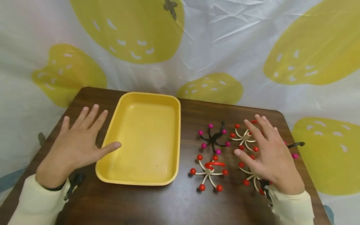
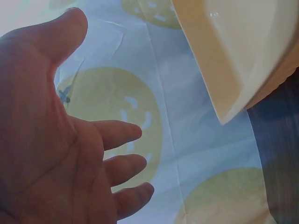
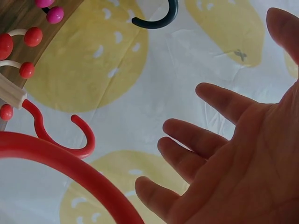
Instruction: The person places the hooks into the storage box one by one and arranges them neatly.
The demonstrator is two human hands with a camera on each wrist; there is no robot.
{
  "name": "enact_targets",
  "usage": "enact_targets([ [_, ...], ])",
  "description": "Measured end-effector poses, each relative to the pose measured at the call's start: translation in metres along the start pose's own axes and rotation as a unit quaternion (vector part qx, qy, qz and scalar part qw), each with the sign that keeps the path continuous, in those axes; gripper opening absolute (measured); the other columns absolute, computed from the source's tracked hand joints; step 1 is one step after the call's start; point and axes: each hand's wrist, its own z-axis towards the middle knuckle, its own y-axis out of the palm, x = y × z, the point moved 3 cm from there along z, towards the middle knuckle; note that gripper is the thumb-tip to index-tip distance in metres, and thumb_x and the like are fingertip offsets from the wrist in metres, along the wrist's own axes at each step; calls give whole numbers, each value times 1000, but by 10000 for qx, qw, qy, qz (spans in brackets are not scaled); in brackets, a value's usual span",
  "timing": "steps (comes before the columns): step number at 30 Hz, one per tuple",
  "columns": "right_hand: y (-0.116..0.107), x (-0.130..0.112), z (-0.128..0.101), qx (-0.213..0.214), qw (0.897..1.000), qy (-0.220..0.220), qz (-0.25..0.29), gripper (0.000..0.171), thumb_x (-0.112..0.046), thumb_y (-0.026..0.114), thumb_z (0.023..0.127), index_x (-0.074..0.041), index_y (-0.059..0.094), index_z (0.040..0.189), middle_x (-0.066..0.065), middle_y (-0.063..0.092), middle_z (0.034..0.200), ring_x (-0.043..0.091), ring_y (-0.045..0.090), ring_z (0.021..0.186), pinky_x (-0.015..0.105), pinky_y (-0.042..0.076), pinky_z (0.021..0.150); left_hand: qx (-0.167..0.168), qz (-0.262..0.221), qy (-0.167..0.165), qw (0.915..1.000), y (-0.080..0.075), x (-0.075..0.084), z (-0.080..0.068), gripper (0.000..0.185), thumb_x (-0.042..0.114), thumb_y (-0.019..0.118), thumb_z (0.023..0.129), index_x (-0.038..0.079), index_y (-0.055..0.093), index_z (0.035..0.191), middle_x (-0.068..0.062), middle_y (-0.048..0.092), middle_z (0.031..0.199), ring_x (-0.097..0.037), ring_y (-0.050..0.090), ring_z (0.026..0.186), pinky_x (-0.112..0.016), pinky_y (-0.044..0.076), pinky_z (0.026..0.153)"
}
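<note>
Both hands are flat and relaxed on my end, gripping nothing: left hand (image 1: 73, 147) sits on the table (image 1: 185, 200) with its thumb at the yellow tray (image 1: 146, 103), right hand (image 1: 271, 154) hovers over the red-beaded hangers (image 1: 209, 172), black hanger (image 1: 214, 139) just beside.

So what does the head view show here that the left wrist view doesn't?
Only the head view shows the right hand spread open over the ball-tipped hangers: a white and red hanger and a black one with pink balls lie clear of it, with others partly under it. Only the left wrist view shows the left hand's palm side, fingers relaxed and holding nothing. Both show the left hand, the yellow tray, the dark table and the fruit-print backdrop.
</note>
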Motion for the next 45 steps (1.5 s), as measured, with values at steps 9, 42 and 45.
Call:
enact_targets([
  [9,-1,-3,0,288,9993,-223,-18,89,-45,84,83,-18,48,160,17,39,168,42,37,154,67,43,112,392,32,191,9990,-5,0,-2,117,89,50,89,16,12,172,-17,-2,179,-47,7,163,-79,9,121],
  [42,17,-26,0,-14,9790,-945,1806,69,-8,82,87,-18,59,151,1,68,141,13,64,123,11,44,103,635,-2025,591,9754,23,-24,-5,72,46,69,103,8,45,159,-24,45,160,-41,66,109,-43,56,74],
  [45,18,-29,-1,-56,9728,-1013,2081,71,-5,84,85,-19,59,150,-3,68,138,8,66,114,12,49,96,635,-2097,567,9741,26,-26,-3,70,45,69,103,8,46,158,-23,52,152,-39,66,109,-44,57,74],
])
